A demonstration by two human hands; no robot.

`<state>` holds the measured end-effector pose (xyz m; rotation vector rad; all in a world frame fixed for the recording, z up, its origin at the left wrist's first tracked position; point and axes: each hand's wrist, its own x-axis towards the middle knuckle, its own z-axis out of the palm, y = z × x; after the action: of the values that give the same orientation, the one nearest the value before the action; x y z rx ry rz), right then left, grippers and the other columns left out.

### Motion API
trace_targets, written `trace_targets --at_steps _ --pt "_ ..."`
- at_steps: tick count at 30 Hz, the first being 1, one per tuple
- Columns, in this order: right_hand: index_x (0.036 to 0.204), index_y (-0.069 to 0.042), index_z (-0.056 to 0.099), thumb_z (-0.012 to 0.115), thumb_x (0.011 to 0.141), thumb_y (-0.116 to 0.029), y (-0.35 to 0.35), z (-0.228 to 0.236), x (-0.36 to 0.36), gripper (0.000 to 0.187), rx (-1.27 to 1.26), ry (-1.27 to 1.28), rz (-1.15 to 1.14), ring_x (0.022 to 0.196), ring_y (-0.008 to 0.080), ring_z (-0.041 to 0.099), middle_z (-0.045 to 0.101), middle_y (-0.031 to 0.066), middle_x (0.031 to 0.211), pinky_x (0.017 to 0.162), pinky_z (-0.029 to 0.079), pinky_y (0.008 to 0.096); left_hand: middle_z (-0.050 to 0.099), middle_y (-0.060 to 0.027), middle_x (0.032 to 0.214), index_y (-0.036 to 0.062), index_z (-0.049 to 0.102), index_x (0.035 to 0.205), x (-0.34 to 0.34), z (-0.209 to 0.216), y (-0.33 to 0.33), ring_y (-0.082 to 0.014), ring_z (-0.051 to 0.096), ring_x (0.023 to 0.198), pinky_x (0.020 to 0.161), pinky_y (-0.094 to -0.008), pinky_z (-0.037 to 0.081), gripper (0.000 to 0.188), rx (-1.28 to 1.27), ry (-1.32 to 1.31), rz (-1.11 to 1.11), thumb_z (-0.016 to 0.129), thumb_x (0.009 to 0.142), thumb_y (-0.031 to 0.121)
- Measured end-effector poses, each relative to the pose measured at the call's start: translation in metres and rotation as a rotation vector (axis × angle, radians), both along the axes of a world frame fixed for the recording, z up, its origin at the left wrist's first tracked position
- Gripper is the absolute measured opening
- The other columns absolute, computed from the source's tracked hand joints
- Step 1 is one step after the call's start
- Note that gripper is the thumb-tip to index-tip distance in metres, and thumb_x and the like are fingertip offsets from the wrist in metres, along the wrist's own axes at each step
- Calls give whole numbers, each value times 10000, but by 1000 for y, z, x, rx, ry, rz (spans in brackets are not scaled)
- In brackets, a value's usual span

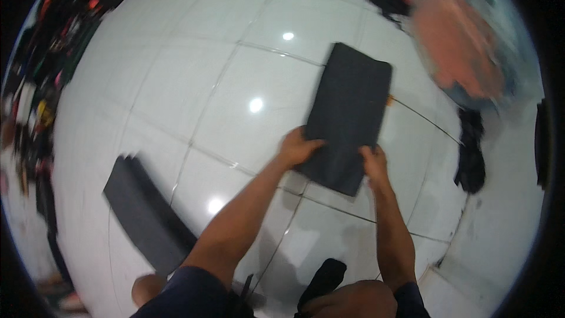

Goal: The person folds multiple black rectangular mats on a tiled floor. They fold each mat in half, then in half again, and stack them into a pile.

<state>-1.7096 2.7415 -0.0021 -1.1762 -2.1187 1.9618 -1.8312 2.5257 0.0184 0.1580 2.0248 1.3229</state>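
Observation:
Both of my hands are on a flat, dark grey rectangular piece [352, 91] that looks like folded cloth; its exact kind I cannot make out. My left hand [299, 147] grips its left edge with the thumb on top. On the opposite edge, near the lower right corner, my right hand [375, 164] closes the same way. The fingers under the piece are hidden. A small orange tag [389, 100] sticks out at its right side. To the left of my left forearm, a dark grey folded stack [150, 212] lies on the floor.
Glossy white floor tiles [176, 82] reflect the lights. A blurred orange-pink bundle [456, 41] sits at the far right, with a black item [471, 153] nearer. Mixed clutter [35, 123] lines the left edge. My dark-covered foot [323, 280] is below the piece.

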Motion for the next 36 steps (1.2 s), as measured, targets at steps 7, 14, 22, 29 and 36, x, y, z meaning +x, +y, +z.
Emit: trace_targets --at_steps 7,14,22,29,36 --pt "1194 82 569 575 850 -166 -109 167 18 424 43 -65 313 933 240 638 664 167 1086 852 503 358 690 -208 1004 8 664 1074 87 145 -116 -380 655 969 856 -447 505 458 -137 53 204 742 788 357" --pt "1128 25 574 651 864 -154 -316 227 12 328 -210 -84 758 885 215 637 651 157 982 778 509 361 702 -162 980 -54 636 1086 201 257 -314 -225 681 894 797 -348 536 390 -133 -115 974 791 827 194" --pt "1038 15 554 653 901 -158 -541 125 60 242 -53 91 1203 869 222 592 625 141 969 773 484 348 686 -135 911 -35 641 1077 303 199 -512 -205 671 846 763 -336 527 367 -338 -52 1242 783 837 203" --pt "1220 36 546 672 913 -335 -582 79 31 497 99 -368 1356 1032 362 648 660 218 1100 870 499 444 690 -196 1091 37 607 1192 322 99 -554 -363 652 1037 907 -433 495 498 -182 -211 1247 750 832 350" --pt "1403 77 425 740 836 -520 -612 99 -39 881 77 -996 1422 1170 313 589 496 196 1409 1003 469 425 658 -228 1140 11 516 1280 338 95 -565 -386 624 1095 939 -446 483 618 -219 -417 1246 770 815 329"
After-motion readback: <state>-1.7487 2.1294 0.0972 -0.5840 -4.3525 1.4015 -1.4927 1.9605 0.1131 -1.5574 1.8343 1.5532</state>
